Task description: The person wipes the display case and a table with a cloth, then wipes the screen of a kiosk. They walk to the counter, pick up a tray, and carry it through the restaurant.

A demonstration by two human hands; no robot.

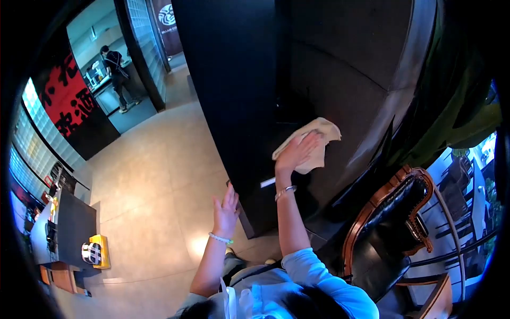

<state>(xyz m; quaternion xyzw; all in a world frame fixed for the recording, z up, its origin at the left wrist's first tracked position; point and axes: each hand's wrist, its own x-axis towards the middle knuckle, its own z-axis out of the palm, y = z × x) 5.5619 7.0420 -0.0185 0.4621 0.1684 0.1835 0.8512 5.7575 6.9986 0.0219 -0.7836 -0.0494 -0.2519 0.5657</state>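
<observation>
A cream-coloured cloth (311, 143) lies flat against a dark upright surface (340, 80). My right hand (302, 151), with a silver bracelet at the wrist, presses on the cloth with its fingers stretched over it. To the lower left, my left hand (227, 212) is at the edge of the dark panel (228, 101), fingers apart and holding nothing; a beaded bracelet is on that wrist. Between the two hands, a small white strip (268, 182) shows on the dark surface.
A black leather chair with a wooden frame (380, 250) stands at the lower right, below large plant leaves (451, 125). At the left are a dark counter (74, 223) and a yellow box (101, 251) on the floor. Another person (115, 72) stands in a doorway at the upper left.
</observation>
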